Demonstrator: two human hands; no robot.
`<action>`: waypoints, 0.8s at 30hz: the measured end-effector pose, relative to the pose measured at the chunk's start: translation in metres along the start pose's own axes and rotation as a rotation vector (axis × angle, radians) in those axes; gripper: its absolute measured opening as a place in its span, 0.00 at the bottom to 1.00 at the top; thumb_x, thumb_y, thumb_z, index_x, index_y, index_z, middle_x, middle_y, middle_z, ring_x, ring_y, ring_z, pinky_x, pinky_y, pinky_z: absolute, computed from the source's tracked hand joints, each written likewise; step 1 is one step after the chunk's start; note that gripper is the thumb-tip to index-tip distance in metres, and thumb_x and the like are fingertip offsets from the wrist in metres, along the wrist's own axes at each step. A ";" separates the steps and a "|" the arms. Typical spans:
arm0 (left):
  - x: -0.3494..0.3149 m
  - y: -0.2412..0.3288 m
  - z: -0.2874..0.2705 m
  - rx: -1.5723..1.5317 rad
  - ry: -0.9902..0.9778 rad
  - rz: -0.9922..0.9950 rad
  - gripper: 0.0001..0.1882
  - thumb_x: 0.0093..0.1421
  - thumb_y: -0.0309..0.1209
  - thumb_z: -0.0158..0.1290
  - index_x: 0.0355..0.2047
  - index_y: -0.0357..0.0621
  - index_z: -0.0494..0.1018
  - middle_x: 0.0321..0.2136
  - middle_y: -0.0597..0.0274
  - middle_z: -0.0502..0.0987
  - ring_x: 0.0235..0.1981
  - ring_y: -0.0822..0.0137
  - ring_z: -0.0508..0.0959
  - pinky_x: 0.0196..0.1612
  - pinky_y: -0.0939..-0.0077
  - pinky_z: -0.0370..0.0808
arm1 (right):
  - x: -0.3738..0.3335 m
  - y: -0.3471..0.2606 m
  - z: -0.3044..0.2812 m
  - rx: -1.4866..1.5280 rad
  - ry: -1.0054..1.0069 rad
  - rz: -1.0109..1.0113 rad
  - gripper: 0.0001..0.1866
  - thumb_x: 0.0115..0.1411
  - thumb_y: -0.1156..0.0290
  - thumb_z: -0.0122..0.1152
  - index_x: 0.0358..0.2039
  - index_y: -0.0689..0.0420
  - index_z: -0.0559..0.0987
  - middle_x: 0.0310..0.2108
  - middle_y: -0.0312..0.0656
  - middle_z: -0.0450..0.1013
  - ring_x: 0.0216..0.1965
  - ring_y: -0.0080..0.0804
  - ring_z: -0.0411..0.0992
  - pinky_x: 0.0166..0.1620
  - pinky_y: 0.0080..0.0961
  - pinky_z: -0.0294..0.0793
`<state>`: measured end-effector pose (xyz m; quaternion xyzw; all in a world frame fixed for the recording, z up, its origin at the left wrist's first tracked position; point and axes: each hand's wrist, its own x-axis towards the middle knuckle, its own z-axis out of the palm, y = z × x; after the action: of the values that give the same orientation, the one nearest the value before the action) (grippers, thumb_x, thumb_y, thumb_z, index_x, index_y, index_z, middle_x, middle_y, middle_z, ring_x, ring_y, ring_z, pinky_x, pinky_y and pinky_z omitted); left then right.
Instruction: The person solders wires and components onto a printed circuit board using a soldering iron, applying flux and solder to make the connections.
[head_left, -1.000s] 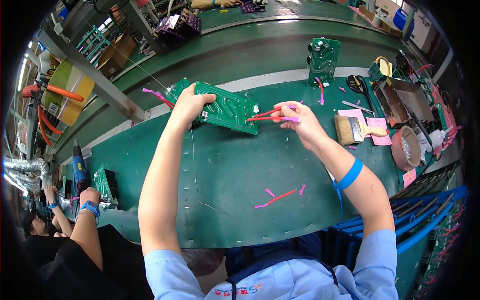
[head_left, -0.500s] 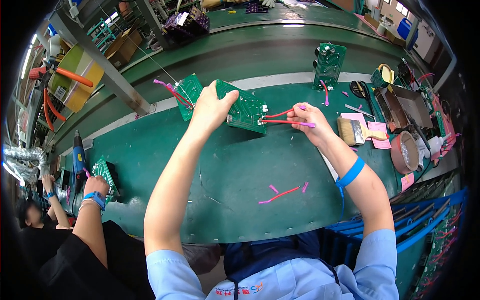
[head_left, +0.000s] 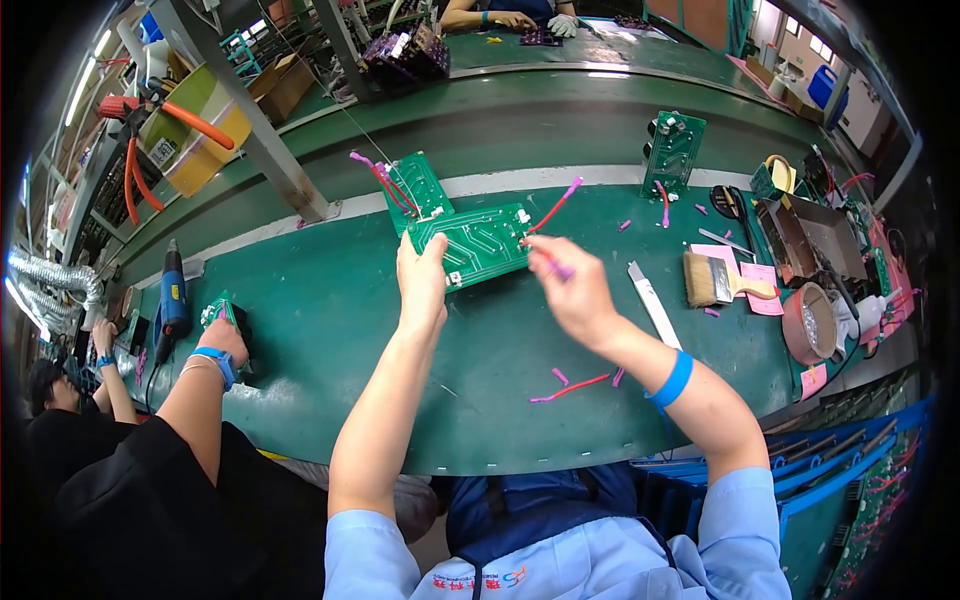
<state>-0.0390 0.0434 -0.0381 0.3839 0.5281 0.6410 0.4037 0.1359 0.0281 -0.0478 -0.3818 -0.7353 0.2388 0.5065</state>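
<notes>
My left hand (head_left: 425,275) grips the lower left edge of a green circuit board (head_left: 485,245), thumb on its face. Two red wires leave the board's right end. One red wire (head_left: 552,208) with a purple tip sticks up freely. My right hand (head_left: 580,295) is closed near that end, fingers pinching the other wire, whose purple sleeve (head_left: 561,271) shows by the fingers. Behind the held board, a second circuit board (head_left: 420,185) with red wires leans at the back. A loose red wire (head_left: 575,388) lies on the green mat in front, with small purple sleeve pieces nearby.
Another board (head_left: 675,150) stands at the back right. A white-handled cutter (head_left: 652,305), a brush (head_left: 710,280), a tape roll (head_left: 810,322) and a brown tray (head_left: 810,235) lie rightward. At left, a co-worker's hand (head_left: 228,340) touches a board beside a blue heat gun (head_left: 174,300).
My right hand has moved in toward the board's end and let go of one wire, which now points up. My left hand has shifted to the board's lower edge. Someone's hands appear across the bench.
</notes>
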 end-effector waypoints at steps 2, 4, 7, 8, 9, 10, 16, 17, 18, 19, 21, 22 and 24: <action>-0.003 0.001 0.002 0.003 0.008 0.021 0.15 0.51 0.23 0.44 0.41 0.35 0.66 0.35 0.57 0.70 0.35 0.68 0.70 0.39 0.74 0.67 | -0.007 -0.005 0.008 -0.364 -0.059 -0.288 0.15 0.49 0.75 0.55 0.39 0.64 0.70 0.29 0.46 0.69 0.29 0.40 0.69 0.33 0.27 0.68; -0.005 0.001 0.004 0.011 0.032 0.034 0.13 0.51 0.23 0.44 0.39 0.35 0.66 0.32 0.58 0.71 0.32 0.70 0.71 0.37 0.75 0.67 | -0.011 -0.006 0.010 -0.548 -0.088 -0.439 0.20 0.44 0.78 0.56 0.41 0.64 0.69 0.28 0.46 0.69 0.28 0.38 0.68 0.33 0.27 0.66; -0.007 0.000 0.004 0.054 0.007 0.033 0.13 0.52 0.23 0.44 0.39 0.35 0.66 0.32 0.58 0.71 0.32 0.70 0.71 0.37 0.75 0.67 | -0.026 -0.009 -0.009 -0.559 -0.258 -0.547 0.22 0.41 0.79 0.57 0.41 0.65 0.68 0.27 0.44 0.69 0.26 0.35 0.68 0.31 0.27 0.66; -0.006 0.000 0.004 0.032 -0.015 0.020 0.14 0.52 0.24 0.44 0.40 0.35 0.65 0.33 0.58 0.71 0.32 0.70 0.71 0.37 0.75 0.67 | -0.032 -0.015 -0.019 -0.624 -0.269 -0.616 0.25 0.39 0.78 0.58 0.42 0.66 0.68 0.26 0.43 0.69 0.23 0.34 0.68 0.29 0.27 0.66; -0.002 -0.005 0.001 0.052 -0.031 0.016 0.15 0.52 0.24 0.44 0.42 0.37 0.65 0.34 0.59 0.71 0.34 0.70 0.71 0.39 0.75 0.66 | -0.035 -0.018 -0.033 -0.639 -0.264 -0.603 0.25 0.39 0.78 0.58 0.42 0.66 0.68 0.26 0.43 0.69 0.23 0.34 0.68 0.29 0.27 0.66; -0.002 -0.003 0.001 0.021 -0.045 0.000 0.15 0.52 0.24 0.44 0.42 0.37 0.64 0.35 0.59 0.71 0.35 0.70 0.70 0.40 0.75 0.66 | -0.040 -0.020 -0.052 -0.657 -0.319 -0.523 0.22 0.41 0.76 0.55 0.41 0.64 0.69 0.24 0.41 0.69 0.22 0.32 0.68 0.28 0.27 0.66; 0.029 0.000 -0.010 -0.022 -0.129 -0.154 0.13 0.54 0.25 0.44 0.41 0.38 0.65 0.34 0.60 0.71 0.34 0.70 0.71 0.40 0.75 0.66 | -0.071 -0.002 -0.170 -0.609 -0.264 0.140 0.10 0.48 0.73 0.54 0.32 0.62 0.75 0.23 0.43 0.71 0.26 0.28 0.72 0.27 0.24 0.70; 0.030 0.005 -0.007 -0.040 -0.091 -0.210 0.12 0.54 0.26 0.44 0.40 0.38 0.65 0.33 0.61 0.71 0.33 0.70 0.71 0.40 0.75 0.66 | -0.074 -0.005 -0.188 -0.503 -0.231 0.396 0.09 0.50 0.72 0.53 0.31 0.63 0.74 0.24 0.43 0.72 0.27 0.25 0.72 0.27 0.23 0.70; 0.026 0.018 0.002 -0.024 -0.079 -0.248 0.12 0.55 0.27 0.44 0.40 0.38 0.65 0.34 0.60 0.71 0.34 0.70 0.71 0.40 0.74 0.66 | -0.084 -0.002 -0.215 -0.355 -0.128 0.547 0.10 0.51 0.71 0.52 0.33 0.62 0.74 0.24 0.41 0.72 0.26 0.24 0.71 0.26 0.22 0.70; 0.027 0.022 0.008 -0.014 -0.067 -0.295 0.12 0.55 0.28 0.44 0.40 0.38 0.65 0.34 0.60 0.71 0.35 0.70 0.71 0.40 0.74 0.66 | -0.094 0.004 -0.239 -0.211 -0.030 0.696 0.11 0.53 0.70 0.51 0.36 0.62 0.73 0.24 0.40 0.72 0.26 0.23 0.70 0.26 0.21 0.69; 0.036 0.015 0.010 -0.032 -0.069 -0.284 0.14 0.56 0.29 0.44 0.42 0.38 0.64 0.35 0.59 0.71 0.37 0.69 0.70 0.42 0.74 0.65 | -0.111 0.011 -0.280 -0.007 0.292 0.915 0.13 0.54 0.68 0.51 0.39 0.60 0.71 0.26 0.38 0.71 0.24 0.22 0.69 0.25 0.17 0.69; 0.040 0.012 0.010 -0.046 -0.066 -0.271 0.16 0.56 0.31 0.45 0.43 0.37 0.63 0.37 0.58 0.70 0.39 0.68 0.69 0.43 0.73 0.65 | -0.122 0.023 -0.303 0.168 0.455 0.960 0.15 0.55 0.66 0.51 0.41 0.59 0.69 0.26 0.38 0.70 0.24 0.23 0.69 0.25 0.16 0.69; 0.035 0.014 0.018 -0.012 -0.024 -0.253 0.22 0.57 0.35 0.44 0.49 0.35 0.59 0.43 0.55 0.67 0.44 0.66 0.67 0.47 0.72 0.62 | -0.151 0.053 -0.353 0.427 0.757 0.999 0.18 0.55 0.62 0.53 0.42 0.58 0.67 0.28 0.39 0.71 0.24 0.23 0.70 0.25 0.15 0.70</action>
<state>-0.0375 0.0803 -0.0198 0.3192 0.5636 0.5835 0.4898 0.5093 -0.0745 -0.0401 -0.6255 -0.1776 0.4350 0.6229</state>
